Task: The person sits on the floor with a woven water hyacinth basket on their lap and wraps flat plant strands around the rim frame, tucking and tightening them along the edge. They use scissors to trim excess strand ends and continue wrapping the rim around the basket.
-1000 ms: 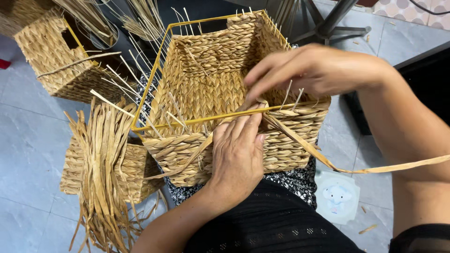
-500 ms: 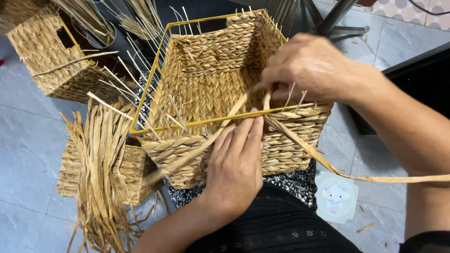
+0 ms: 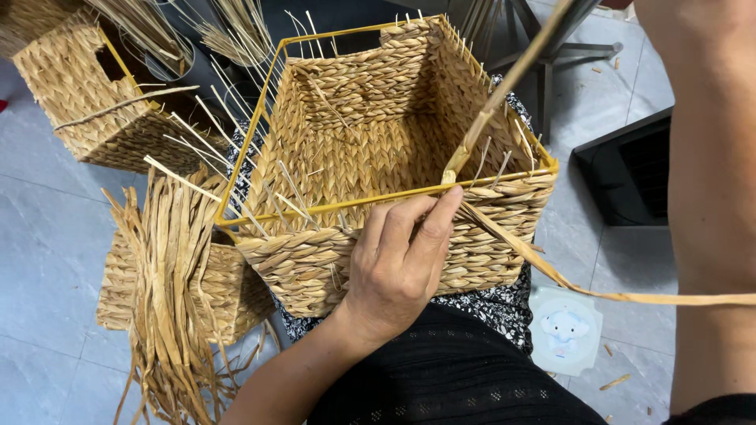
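Note:
A square woven straw basket (image 3: 370, 157) on a yellow wire frame (image 3: 260, 118) rests on my lap. My left hand (image 3: 398, 264) lies on the basket's near wall, fingertips pressing at the rim where a flat straw strand (image 3: 504, 90) comes out. That strand runs taut up toward the top right edge. Only my right forearm (image 3: 709, 173) shows at the right; the hand itself is out of frame above. A second long strand (image 3: 630, 297) trails from the near wall off to the right.
A bundle of loose straw strips (image 3: 169, 283) lies over a smaller woven basket (image 3: 228, 287) at my left. Another woven basket (image 3: 79, 94) stands at the top left. A metal stand's legs (image 3: 575, 47) and a dark box (image 3: 638, 169) sit on the tiled floor at right.
My right hand has risen from the basket's right rim out of the top of the frame, drawing the strand up taut. My left hand's fingers have shifted right to the strand's base.

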